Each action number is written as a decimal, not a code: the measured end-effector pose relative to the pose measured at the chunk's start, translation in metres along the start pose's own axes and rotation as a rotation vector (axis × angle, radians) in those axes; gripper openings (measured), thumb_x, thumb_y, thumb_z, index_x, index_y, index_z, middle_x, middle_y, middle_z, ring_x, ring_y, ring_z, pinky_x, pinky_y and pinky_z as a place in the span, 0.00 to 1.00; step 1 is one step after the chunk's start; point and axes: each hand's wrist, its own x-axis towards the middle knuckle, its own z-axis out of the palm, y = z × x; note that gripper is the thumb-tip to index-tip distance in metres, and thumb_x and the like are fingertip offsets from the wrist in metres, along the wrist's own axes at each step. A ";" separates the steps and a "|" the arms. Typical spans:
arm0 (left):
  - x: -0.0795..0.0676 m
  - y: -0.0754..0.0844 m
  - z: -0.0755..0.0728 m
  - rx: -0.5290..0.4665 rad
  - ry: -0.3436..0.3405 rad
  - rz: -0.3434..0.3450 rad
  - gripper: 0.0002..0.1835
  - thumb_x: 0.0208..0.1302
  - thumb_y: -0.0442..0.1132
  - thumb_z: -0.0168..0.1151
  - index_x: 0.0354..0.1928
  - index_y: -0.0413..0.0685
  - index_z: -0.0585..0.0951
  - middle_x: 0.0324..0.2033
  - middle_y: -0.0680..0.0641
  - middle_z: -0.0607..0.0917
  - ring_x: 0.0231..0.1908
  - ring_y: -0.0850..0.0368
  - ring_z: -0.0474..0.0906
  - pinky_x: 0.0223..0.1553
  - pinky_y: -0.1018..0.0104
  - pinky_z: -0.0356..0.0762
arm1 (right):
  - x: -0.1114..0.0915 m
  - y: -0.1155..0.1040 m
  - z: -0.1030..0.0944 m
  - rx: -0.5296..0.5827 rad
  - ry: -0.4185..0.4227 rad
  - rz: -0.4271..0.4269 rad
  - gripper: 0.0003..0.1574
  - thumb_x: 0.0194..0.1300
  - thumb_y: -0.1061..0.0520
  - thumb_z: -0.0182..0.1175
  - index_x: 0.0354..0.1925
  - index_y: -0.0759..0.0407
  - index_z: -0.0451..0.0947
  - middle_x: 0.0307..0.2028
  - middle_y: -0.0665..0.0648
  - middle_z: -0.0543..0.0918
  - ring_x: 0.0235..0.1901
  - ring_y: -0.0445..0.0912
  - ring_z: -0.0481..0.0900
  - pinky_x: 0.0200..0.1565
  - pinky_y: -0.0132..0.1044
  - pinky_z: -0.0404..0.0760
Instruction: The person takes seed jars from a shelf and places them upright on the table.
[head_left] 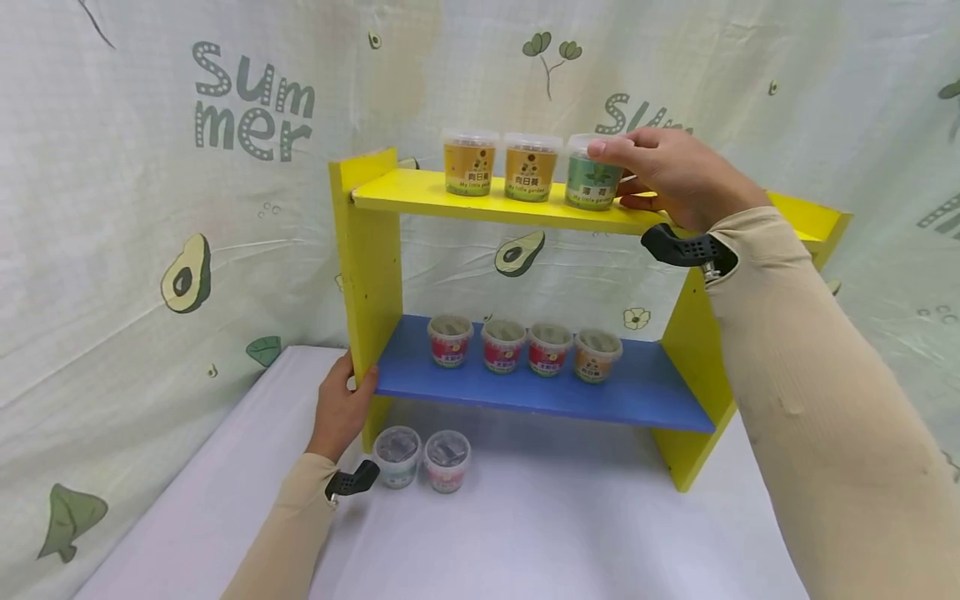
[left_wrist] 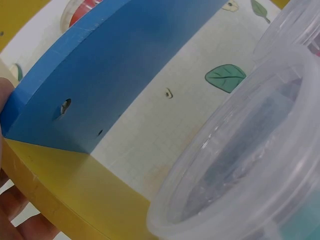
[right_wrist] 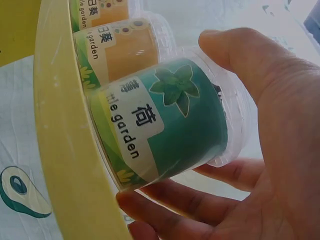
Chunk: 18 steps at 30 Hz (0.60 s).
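On the yellow top board stands a green-labelled plastic cup with a clear lid. My right hand holds this cup from its right side, the thumb at the lid and the fingers behind and below. In the right wrist view the cup's label shows a mint leaf. Two orange-labelled cups, one at the far left and one beside the green cup, share the board. My left hand grips the left side panel of the yellow and blue shelf, near the blue board.
Several cups, among them a red-labelled one and an orange-labelled one, sit on the blue middle board. Below, a teal-labelled cup and a pink-labelled cup stand on the white table. A printed cloth hangs behind.
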 end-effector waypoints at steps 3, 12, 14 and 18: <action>-0.001 0.001 0.001 -0.004 -0.005 -0.001 0.27 0.75 0.48 0.55 0.70 0.43 0.69 0.58 0.40 0.76 0.59 0.42 0.74 0.52 0.42 0.79 | -0.002 0.001 0.000 0.008 0.003 -0.011 0.42 0.63 0.35 0.65 0.66 0.52 0.64 0.60 0.54 0.72 0.56 0.53 0.69 0.59 0.43 0.68; -0.001 0.003 0.002 -0.014 0.003 -0.003 0.27 0.75 0.48 0.54 0.70 0.43 0.69 0.58 0.40 0.77 0.59 0.42 0.73 0.53 0.42 0.79 | -0.009 0.005 0.004 0.005 0.036 -0.108 0.40 0.65 0.37 0.64 0.64 0.54 0.61 0.60 0.57 0.73 0.57 0.53 0.71 0.62 0.45 0.68; -0.002 0.003 0.001 -0.016 -0.004 -0.014 0.27 0.75 0.48 0.54 0.70 0.44 0.69 0.59 0.40 0.76 0.60 0.42 0.72 0.54 0.42 0.78 | -0.011 0.008 0.006 0.007 0.062 -0.129 0.38 0.65 0.37 0.64 0.62 0.54 0.62 0.59 0.57 0.73 0.56 0.54 0.72 0.61 0.44 0.70; -0.003 0.002 0.000 -0.014 -0.005 -0.025 0.28 0.76 0.49 0.53 0.71 0.44 0.68 0.59 0.40 0.75 0.60 0.42 0.72 0.55 0.42 0.78 | -0.012 0.012 0.007 0.039 0.105 -0.154 0.37 0.65 0.38 0.66 0.61 0.54 0.64 0.58 0.58 0.73 0.56 0.54 0.73 0.62 0.44 0.72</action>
